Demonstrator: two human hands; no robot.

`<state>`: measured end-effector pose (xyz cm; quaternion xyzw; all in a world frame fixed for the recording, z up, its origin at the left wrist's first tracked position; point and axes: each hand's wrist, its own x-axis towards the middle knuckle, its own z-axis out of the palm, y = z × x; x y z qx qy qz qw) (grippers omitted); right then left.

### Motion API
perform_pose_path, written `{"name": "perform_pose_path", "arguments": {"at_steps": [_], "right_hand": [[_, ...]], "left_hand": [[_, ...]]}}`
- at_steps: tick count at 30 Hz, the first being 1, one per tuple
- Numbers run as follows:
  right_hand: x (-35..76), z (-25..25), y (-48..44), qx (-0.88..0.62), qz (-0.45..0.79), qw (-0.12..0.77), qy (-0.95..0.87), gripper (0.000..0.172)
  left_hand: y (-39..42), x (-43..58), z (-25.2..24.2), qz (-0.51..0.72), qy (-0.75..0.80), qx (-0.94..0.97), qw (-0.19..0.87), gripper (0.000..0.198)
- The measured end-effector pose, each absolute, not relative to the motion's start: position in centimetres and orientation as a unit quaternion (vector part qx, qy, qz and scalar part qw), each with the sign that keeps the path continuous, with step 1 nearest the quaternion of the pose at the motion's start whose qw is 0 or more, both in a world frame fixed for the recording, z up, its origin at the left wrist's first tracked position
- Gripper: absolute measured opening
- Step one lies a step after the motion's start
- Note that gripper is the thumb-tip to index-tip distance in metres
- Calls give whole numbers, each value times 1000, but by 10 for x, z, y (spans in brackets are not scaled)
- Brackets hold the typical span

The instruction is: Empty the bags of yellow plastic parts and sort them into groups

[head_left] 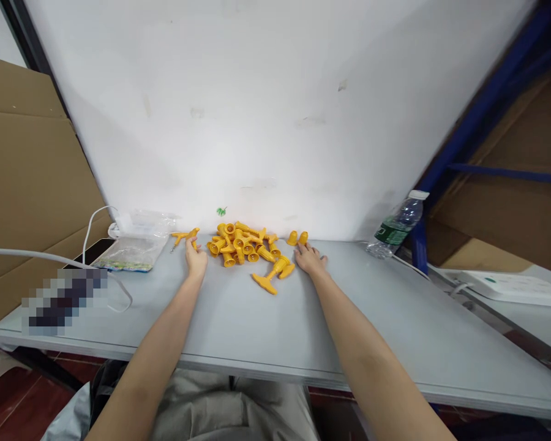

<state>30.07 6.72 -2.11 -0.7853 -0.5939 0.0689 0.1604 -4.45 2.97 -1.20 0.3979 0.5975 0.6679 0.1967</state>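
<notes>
My left hand (196, 260) is closed at the left of the pile, its fingers around a yellow corkscrew piece (193, 234). Beside it lies another yellow corkscrew (179, 237) with a metal spiral pointing down. A heap of yellow plastic corkscrew parts (243, 242), many with bell-shaped ends, sits between my hands. In front of the heap is a yellow T-shaped corkscrew (270, 277), and a small yellow piece (286, 271) lies close by. My right hand (310, 258) rests on the table with fingers stretched out, right by two upright yellow caps (298, 237).
On the left are a clear plastic bag (140, 248), a dark phone (94, 251) and a white cable (119, 291). A plastic bottle (397, 223) leans at the right near a blue frame post (420, 245). The white wall (275, 122) borders the table's back.
</notes>
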Motion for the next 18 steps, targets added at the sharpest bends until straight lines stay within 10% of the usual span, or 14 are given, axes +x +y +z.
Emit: {"name": "perform_pose_path", "arguments": {"at_steps": [10, 18], "right_hand": [[297, -31, 57, -767, 69, 379, -513, 44], [288, -23, 38, -738, 64, 388, -548, 43]], "left_hand": [[52, -72, -3, 623, 637, 444, 101, 44], [66, -116, -2, 488, 683, 534, 95, 48]]}}
